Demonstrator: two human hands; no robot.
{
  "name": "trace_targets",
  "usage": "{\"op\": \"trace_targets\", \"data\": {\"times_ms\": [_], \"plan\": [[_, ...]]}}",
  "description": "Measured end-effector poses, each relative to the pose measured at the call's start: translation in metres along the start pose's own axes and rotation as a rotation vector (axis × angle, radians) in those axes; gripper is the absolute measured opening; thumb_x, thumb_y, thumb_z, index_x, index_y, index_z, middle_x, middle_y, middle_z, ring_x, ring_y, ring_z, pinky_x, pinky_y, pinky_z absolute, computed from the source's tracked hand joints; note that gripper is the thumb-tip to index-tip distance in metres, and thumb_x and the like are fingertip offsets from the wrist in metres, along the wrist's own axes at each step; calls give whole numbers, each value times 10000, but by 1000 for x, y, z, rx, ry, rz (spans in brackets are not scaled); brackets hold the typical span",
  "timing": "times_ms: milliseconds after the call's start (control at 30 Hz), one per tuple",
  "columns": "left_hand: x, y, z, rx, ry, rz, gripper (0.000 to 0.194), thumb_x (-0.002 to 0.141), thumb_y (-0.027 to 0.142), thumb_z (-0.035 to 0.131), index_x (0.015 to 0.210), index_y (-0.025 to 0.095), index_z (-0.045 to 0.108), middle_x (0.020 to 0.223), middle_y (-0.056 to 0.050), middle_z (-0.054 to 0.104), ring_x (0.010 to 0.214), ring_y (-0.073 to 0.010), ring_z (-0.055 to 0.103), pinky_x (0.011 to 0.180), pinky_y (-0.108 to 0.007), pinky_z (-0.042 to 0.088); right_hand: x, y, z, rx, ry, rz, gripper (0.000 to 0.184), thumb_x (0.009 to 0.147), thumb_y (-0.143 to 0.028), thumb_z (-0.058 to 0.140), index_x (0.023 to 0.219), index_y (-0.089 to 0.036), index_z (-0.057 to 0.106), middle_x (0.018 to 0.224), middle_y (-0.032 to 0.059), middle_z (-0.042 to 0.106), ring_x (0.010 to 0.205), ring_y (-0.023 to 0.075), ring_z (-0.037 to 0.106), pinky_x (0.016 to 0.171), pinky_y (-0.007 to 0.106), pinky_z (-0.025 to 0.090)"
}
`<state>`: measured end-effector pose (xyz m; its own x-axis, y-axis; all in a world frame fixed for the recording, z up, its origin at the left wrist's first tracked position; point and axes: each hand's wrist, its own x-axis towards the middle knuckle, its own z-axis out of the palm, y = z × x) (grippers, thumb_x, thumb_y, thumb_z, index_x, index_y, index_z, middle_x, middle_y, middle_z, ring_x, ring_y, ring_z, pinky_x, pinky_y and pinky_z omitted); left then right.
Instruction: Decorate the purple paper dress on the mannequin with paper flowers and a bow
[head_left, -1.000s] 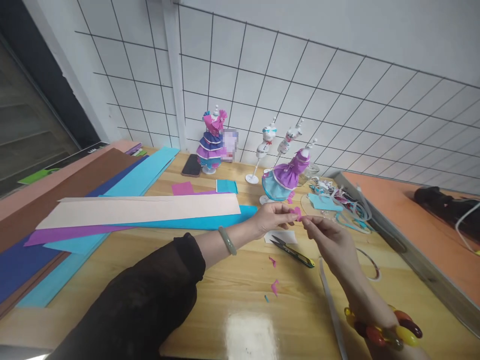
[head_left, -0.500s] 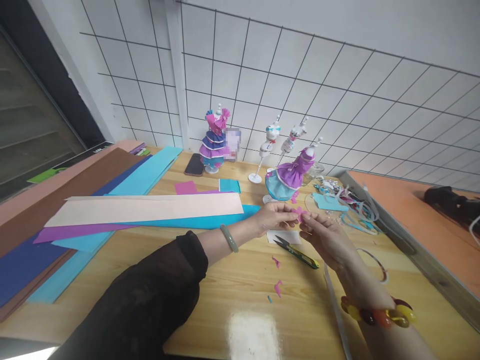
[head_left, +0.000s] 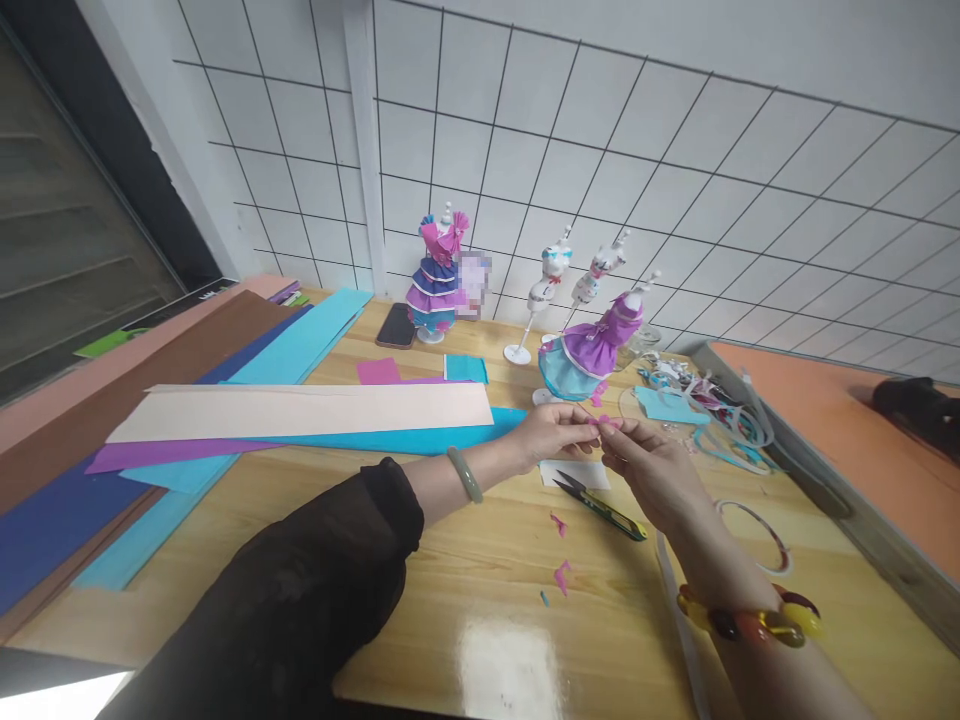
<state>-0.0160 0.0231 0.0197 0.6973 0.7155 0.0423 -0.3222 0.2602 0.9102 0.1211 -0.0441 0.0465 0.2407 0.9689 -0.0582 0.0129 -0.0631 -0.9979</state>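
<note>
A small pink crepe-paper piece point(head_left: 604, 421) is pinched between my two hands, mostly covered by the fingertips. My left hand point(head_left: 559, 432) grips its left side, and my right hand point(head_left: 646, 462) grips its right side. Just beneath them lie a white paper point(head_left: 553, 476) and thread snips point(head_left: 604, 507) with yellow-green handles. Behind the hands stands a small dress form in a purple and light-blue paper dress point(head_left: 592, 345). Pink scraps point(head_left: 562, 576) are scattered on the table nearer to me.
Long crepe-paper strips point(head_left: 322, 408) cover the left of the table. At the back are another dressed form point(head_left: 435, 285), a phone point(head_left: 395, 326) and two bare forms point(head_left: 553, 270). Ribbons point(head_left: 739, 425) pile up at right, beside a ribbon ring point(head_left: 757, 530).
The fingertips have drawn closer together, and less of the pink piece shows between them. The whole view has shifted slightly; the things on the table stay put.
</note>
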Motion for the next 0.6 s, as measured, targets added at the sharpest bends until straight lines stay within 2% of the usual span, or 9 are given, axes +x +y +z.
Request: {"op": "trace_targets", "data": {"times_ms": [233,300,467,533,600], "plan": [[0,2,-3,28,65,39,287,623,371,695,713,121,586,657,-11,569,606,-78,513,620,-244,388,12,5,1,-90,89,-66,279,584,-405,771,740,-189,686,758,30,641,646,114,535,567,234,426],[2,0,-7,10,154,26,274,663,381,657,733,126,585,666,-21,573,590,-81,513,587,-242,379,15,6,1,-97,103,-103,272,589,-398,770,735,-183,686,710,24,625,617,108,518,566,239,421],[10,-3,-19,-171,485,14,300,718,445,595,758,155,527,690,-19,567,547,-82,507,537,-237,360,19,5,7,-114,62,-129,242,631,-370,753,772,-185,686,725,21,625,627,101,518,588,235,420],[12,-2,-22,-263,493,21,298,692,419,639,783,164,513,749,-31,591,586,-91,536,564,-241,380,21,4,11,-124,34,-144,237,640,-364,748,786,-189,684,735,20,629,636,104,528,598,238,423],[13,-1,-24,-336,422,26,291,659,365,685,787,163,518,777,-38,602,633,-101,560,603,-246,397,25,3,17,-132,8,-175,230,649,-361,741,794,-194,679,711,13,626,625,105,531,593,240,423]]}}
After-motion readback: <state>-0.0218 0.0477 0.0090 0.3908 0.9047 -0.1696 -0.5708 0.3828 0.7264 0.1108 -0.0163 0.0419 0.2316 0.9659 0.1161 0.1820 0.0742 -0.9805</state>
